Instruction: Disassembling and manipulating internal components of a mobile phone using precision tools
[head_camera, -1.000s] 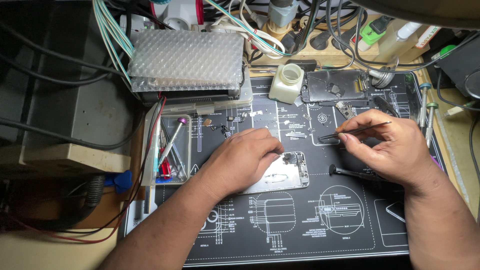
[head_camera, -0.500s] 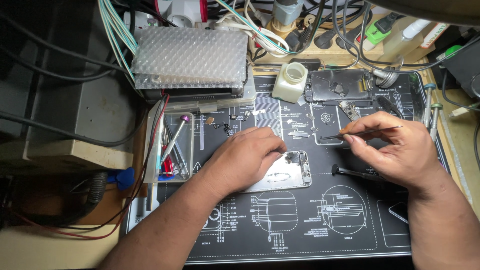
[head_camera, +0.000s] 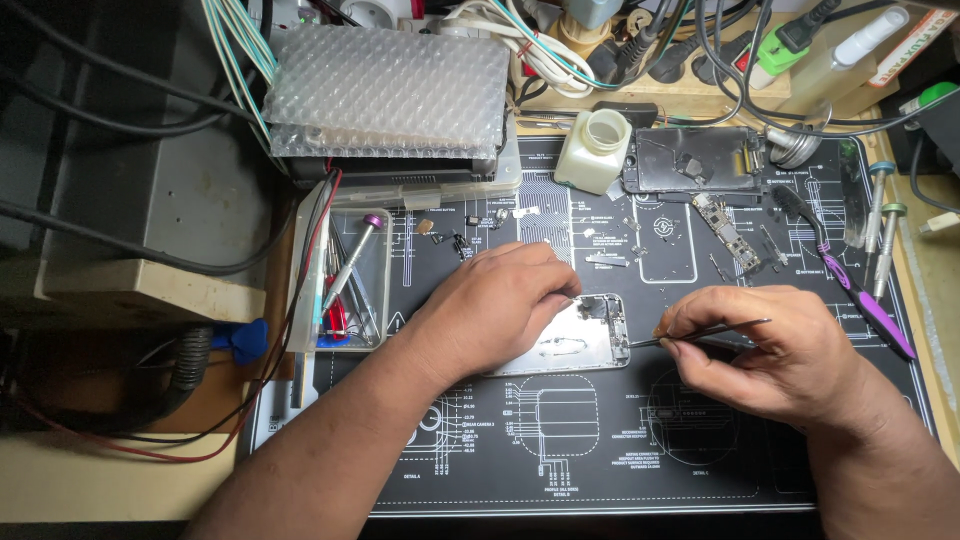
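My left hand (head_camera: 500, 305) lies flat over the opened phone housing (head_camera: 570, 335), fingers (head_camera: 560, 290) curled down on its top edge, pinning it to the black repair mat (head_camera: 600, 470) on the tabletop. My right hand (head_camera: 770, 350) pinches thin tweezers (head_camera: 700, 333), fingers closed on them, tip just at the housing's right edge. A clear tray (head_camera: 345, 290) of tools sits left of the housing; a white bottle (head_camera: 592, 150) and a dismantled screen (head_camera: 690, 160) are up top.
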